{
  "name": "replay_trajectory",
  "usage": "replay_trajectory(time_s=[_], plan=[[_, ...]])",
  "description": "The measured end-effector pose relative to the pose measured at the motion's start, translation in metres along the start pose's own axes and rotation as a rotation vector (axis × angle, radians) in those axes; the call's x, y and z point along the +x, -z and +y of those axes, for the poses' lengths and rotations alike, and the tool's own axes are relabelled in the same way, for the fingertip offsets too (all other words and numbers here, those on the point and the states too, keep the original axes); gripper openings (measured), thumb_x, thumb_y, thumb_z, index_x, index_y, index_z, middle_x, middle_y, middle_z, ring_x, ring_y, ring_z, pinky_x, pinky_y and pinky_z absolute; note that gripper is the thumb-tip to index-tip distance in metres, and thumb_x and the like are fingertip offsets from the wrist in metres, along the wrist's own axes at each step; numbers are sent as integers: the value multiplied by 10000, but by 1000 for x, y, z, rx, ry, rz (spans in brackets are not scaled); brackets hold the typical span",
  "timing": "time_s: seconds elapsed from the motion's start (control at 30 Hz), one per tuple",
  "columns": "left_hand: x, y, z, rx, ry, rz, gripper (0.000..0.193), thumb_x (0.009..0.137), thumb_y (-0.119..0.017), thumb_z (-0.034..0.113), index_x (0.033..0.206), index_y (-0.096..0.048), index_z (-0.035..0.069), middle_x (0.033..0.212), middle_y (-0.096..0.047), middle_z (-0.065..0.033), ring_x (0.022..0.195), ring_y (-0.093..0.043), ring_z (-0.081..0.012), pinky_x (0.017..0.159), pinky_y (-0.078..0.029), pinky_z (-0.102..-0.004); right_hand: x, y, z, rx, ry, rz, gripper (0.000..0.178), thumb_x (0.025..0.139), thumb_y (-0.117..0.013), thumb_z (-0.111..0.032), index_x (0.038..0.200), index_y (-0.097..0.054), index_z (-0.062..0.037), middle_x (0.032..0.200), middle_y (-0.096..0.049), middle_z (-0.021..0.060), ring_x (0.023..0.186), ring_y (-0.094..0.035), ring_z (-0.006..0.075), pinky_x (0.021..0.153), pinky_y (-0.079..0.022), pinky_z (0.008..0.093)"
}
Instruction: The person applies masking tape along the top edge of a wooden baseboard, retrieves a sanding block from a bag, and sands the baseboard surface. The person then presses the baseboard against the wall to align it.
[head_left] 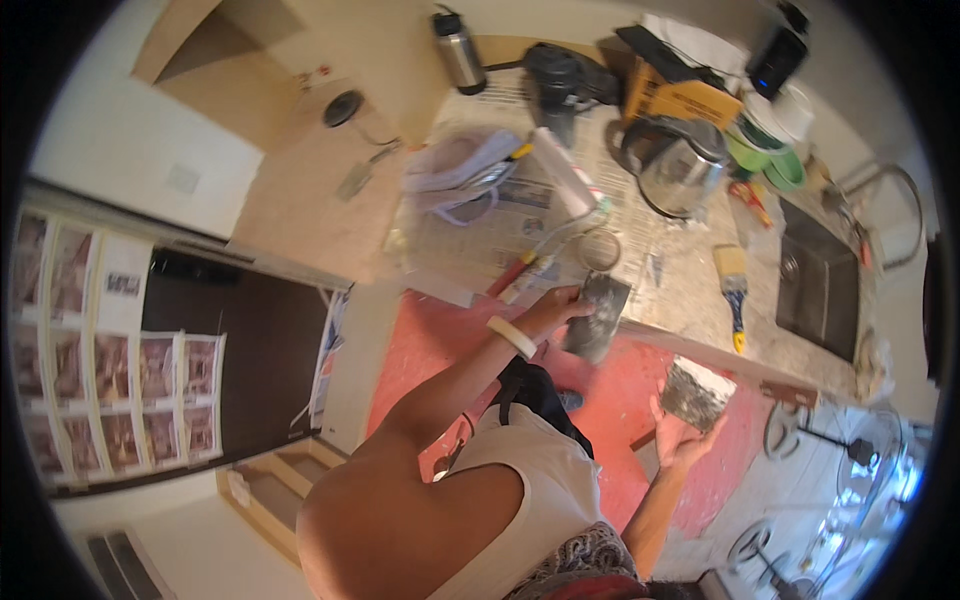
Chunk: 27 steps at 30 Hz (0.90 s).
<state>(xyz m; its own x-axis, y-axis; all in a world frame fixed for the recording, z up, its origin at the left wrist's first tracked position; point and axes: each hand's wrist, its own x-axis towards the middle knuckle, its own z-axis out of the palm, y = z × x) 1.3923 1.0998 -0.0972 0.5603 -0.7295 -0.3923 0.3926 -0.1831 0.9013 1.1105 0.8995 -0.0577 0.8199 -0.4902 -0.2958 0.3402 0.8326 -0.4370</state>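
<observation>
My left hand (562,308) pinches a thin, dark grey rectangular sheet (597,322) with pale smudges, at the front edge of the counter. The fingers close on its upper left side, and the sheet hangs down past the edge. Lower and to the right, over the red floor, my right hand (682,438) supports a rectangular plate (697,396). Its face is bright silver-white at the top and mottled dark below. Fingers show at the plate's left and lower right; the rest of the grip is hidden behind it. The two pieces are apart.
On the newspaper-covered counter (655,285) lie a paint roller (563,172), a tape roll (599,250) and a paintbrush (732,290). Behind stand a glass kettle (684,170), a steel flask (459,52) and a cardboard box (683,100). A sink (818,280) is at the right; a red floor (420,340) lies below.
</observation>
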Motion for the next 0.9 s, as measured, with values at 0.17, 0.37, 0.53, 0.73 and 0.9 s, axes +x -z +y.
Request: replay_trajectory(time_s=[0.17,0.37,0.53,0.73,0.9], plan=[[-87,101,-20,-14,-127,371,185,921,-704,245,990,-685,75,915,-652,2,854,-602,-105,818,-487,-279,20,-17,5,-52,-55,-178,1068,811,-640,-766,1576,-289,-110,1562,-359,271,1311,-474,531,1044,-459,603],[-154,325,-38,107,-101,776,169,886,-676,159,1014,-717,58,962,-679,-48,900,-608,-161,831,-487,-304,58,-78,40,-377,-27,-317,1050,834,-716,-641,1532,-303,25,1515,-419,285,1288,-530,471,1080,-462,537],[-179,470,-50,454,-86,987,378,871,-683,139,1208,-646,-28,1061,-704,-153,918,-672,-242,850,-532,-356,85,-132,148,-852,-201,-517,950,860,-728,-516,1549,-340,9,1551,-432,160,1390,-479,309,1174,-353,442],[-147,453,15,1202,-216,720,700,884,-744,196,1513,-457,91,1531,-461,-177,1422,-423,-356,1167,-340,-461,110,-258,320,-1842,152,-1286,845,766,-837,-404,1496,-482,-168,1634,-275,224,1486,-311,415,1199,-334,470],[-155,477,-12,1278,-91,555,686,950,-647,387,1576,-371,327,1701,-178,-47,1557,-100,-385,1249,-89,-524,189,-296,445,-2026,366,-1586,816,756,-815,-479,1470,-518,-219,1621,-281,238,1489,-300,416,1199,-337,495]])
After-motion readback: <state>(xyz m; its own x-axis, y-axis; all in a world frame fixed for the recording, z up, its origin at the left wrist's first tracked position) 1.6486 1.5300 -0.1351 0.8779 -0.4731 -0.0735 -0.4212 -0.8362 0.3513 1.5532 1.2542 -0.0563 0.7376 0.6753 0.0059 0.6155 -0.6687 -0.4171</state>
